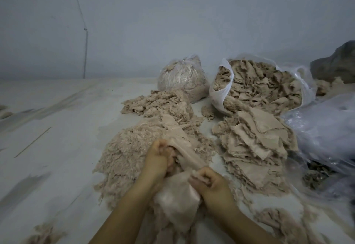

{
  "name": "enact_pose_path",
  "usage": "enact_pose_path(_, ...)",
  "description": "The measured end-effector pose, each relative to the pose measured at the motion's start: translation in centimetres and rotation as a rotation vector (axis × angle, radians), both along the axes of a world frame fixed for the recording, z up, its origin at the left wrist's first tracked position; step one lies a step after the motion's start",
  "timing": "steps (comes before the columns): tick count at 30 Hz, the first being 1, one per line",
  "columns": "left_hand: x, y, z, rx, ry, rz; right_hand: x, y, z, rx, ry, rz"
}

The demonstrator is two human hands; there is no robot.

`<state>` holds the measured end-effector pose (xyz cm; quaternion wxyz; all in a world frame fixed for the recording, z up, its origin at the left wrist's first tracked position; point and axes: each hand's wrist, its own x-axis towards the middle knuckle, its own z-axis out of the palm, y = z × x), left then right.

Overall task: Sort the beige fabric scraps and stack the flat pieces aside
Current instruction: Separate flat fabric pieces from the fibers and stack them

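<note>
While hands [184,168] grip it, beige scrap [189,154] looks frayed.

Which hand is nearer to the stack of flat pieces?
Right. The right hand grips the beige scrap just beside the near edge of the stack of flat pieces; the left hand grips the same scrap farther left.
</note>
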<state>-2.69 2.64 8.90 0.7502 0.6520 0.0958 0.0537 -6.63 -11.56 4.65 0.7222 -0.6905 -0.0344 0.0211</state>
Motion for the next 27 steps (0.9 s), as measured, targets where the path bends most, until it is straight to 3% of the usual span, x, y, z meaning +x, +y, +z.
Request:
enact_pose_path(2,0.6,1.7,0.3,0.158,0.013,0.078,0.6,-1.3,0.8,0.113,0.014,-0.088)
enact_pose_path(4,0.3,2.4,0.6,0.511,0.031,0.053,1.3,-2.2,1.9,0.197,0.024,-0.122)
enact_pose_path(6,-0.7,1.7,0.3,0.901,-0.159,0.109,1.8,-2.5,2.9,0.182,-0.014,-0.097)
enact_pose_path(7,-1.4,0.8,0.7,0.956,-0.325,0.141,2.0,-2.4,3.4,0.137,-0.060,-0.060)
enact_pose_path(9,-2.2,-0.7,1.4,0.921,-0.461,0.027,2.1,-2.1,4.2,0.040,-0.161,0.018)
enact_pose_path(12,-1.8,-2.2,1.9,0.619,-0.290,-0.251,2.1,-1.5,4.9,0.001,-0.222,-0.002)
enact_pose_path(20,-0.7,-3.2,0.8,0.345,-0.278,0.031,1.1,-0.1,1.9,-0.045,-0.138,-0.154)
enact_pose_path(23,-0.7,-2.9,0.7,0.363,-0.231,0.015,1.4,-1.0,1.2,0.000,-0.108,-0.184)
enact_pose_path(27,-0.5,-1.6,1.3,0.235,-0.156,0.026,1.5,-3.0,0.3,-0.074,-0.091,-0.300)
